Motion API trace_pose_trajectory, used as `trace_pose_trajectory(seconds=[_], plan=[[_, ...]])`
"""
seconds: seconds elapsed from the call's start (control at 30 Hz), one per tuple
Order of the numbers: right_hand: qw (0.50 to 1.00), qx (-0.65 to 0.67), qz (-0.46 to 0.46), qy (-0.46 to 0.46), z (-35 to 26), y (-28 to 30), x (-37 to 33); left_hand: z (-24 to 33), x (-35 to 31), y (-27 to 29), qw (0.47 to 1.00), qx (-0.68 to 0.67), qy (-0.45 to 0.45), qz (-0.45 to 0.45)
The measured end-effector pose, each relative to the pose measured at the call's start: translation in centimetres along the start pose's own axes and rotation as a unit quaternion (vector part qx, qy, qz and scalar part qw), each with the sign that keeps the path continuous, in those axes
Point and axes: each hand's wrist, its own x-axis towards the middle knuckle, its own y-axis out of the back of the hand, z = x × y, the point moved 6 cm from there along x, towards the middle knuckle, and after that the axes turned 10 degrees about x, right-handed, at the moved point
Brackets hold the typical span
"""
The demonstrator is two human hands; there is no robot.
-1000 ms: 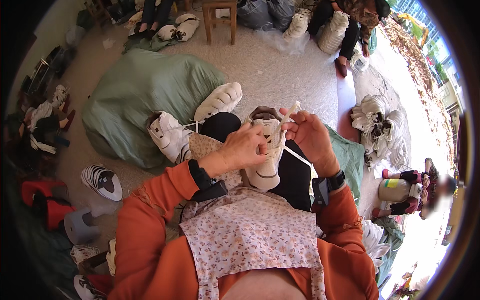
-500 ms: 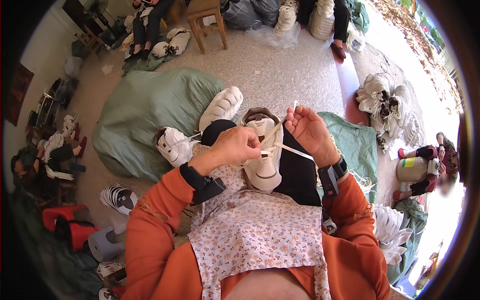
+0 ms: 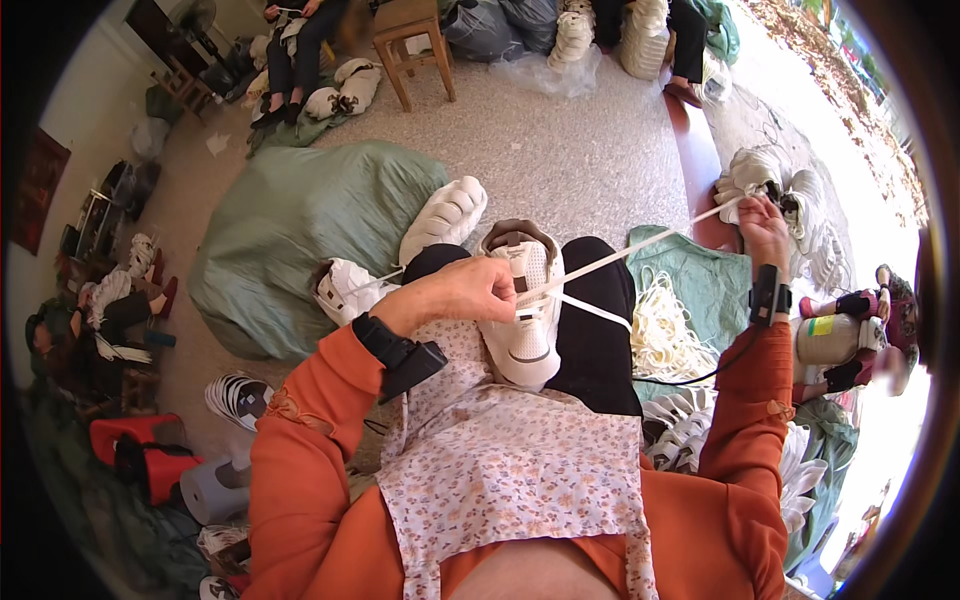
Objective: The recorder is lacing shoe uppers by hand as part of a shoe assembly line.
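A white and beige sneaker [image 3: 527, 352] with a brown collar lies on my lap, its toe toward me. From its lacing a pale shoelace [image 3: 640, 245] runs taut up to the right. My right hand [image 3: 764, 228] is closed on the far end of that lace, well out to the side. My left hand [image 3: 462, 295] is at the left of the lacing, thumb and fingers pinched on lace there; the fingertips partly hide it. Another strand of lace [image 3: 598, 311] hangs off the shoe's right side over my dark trouser leg.
To my left is a large green sheet [image 3: 300, 250], with pale shoes [image 3: 445, 218] at its edge. Loose laces [image 3: 668, 325] are heaped on green cloth at my right. Farther right are stacked shoe pieces [image 3: 765, 175]. A wooden stool [image 3: 412, 50] and seated people are farther off.
My right hand has moved out to the right, drawing the lace long and straight. My left hand stays at the lacing. The lace heap at the right has come into clearer view.
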Motion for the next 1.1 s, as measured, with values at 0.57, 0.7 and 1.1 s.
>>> trace_pose_trajectory(seconds=[0.57, 0.7, 1.1], plan=[[0.934, -0.166, -0.254, -0.189, 0.3, -7.9, -8.5, 7.7, -0.3, -6.9, 0.850, 0.352, -0.266, 0.289], [0.959, -0.207, -0.191, -0.041, -2.5, -8.9, -9.0, 7.9, 2.0, -9.0, 0.844, 0.453, -0.167, 0.234], [0.987, -0.128, -0.046, 0.087, -7.7, -0.1, -6.5, 3.0, -9.2, 1.0, 0.935, -0.329, -0.079, 0.107]])
